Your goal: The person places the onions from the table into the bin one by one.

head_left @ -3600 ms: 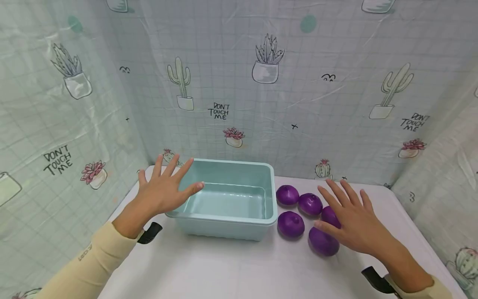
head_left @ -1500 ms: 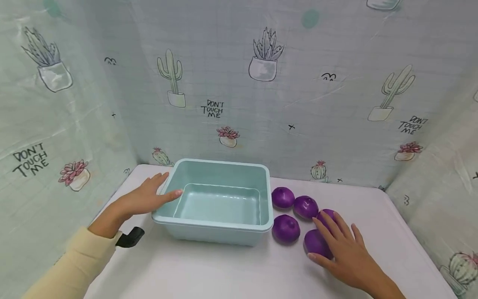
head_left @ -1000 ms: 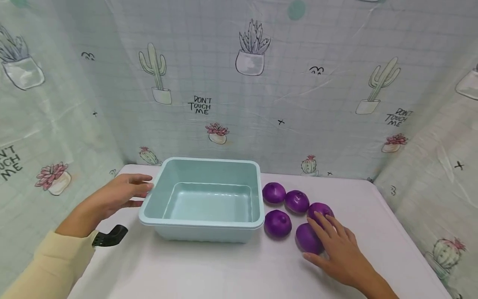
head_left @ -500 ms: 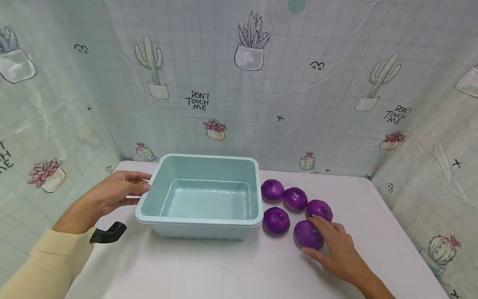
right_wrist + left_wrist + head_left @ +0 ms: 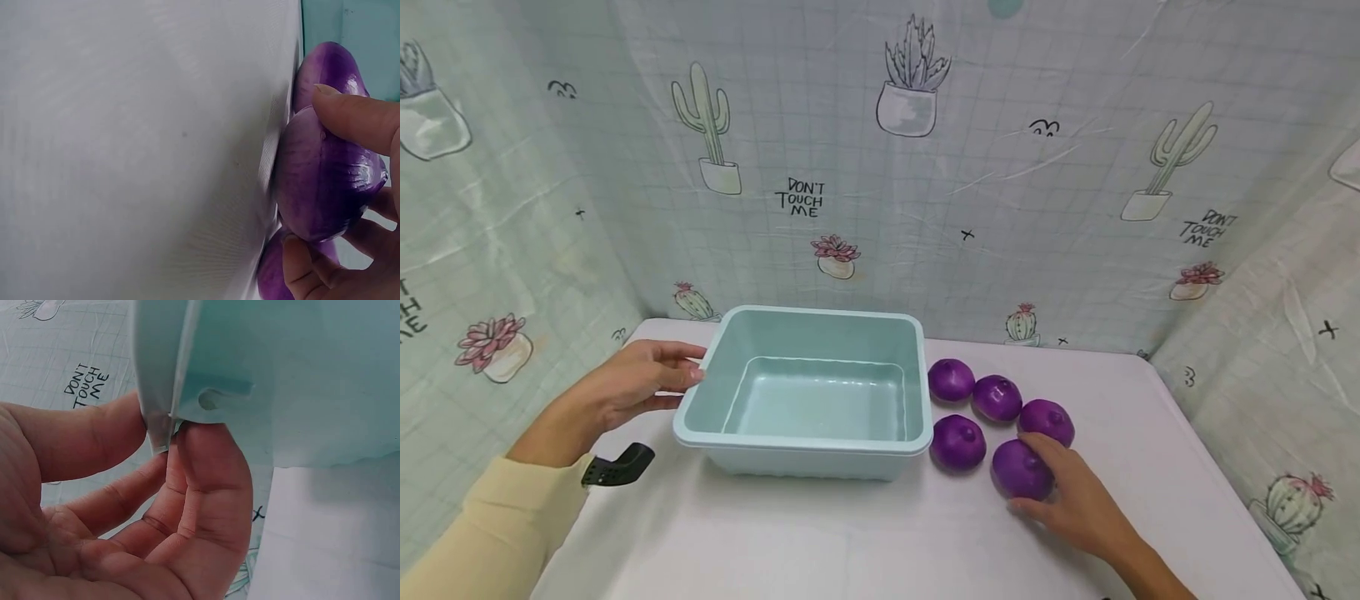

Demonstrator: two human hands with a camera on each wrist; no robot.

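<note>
Fingers and thumb of the left hand (image 5: 625,390) pinch the smooth rim of the rectangular pale-blue plastic tub (image 5: 805,435). Beside its right wall, the right hand (image 5: 1075,500) curls round the nearest glossy purple onion (image 5: 1019,470) on the white bench (image 5: 850,542).

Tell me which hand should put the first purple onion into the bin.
Right. The right hand already curls round the nearest onion, while the left hand grips the bin rim on the far side.
</note>
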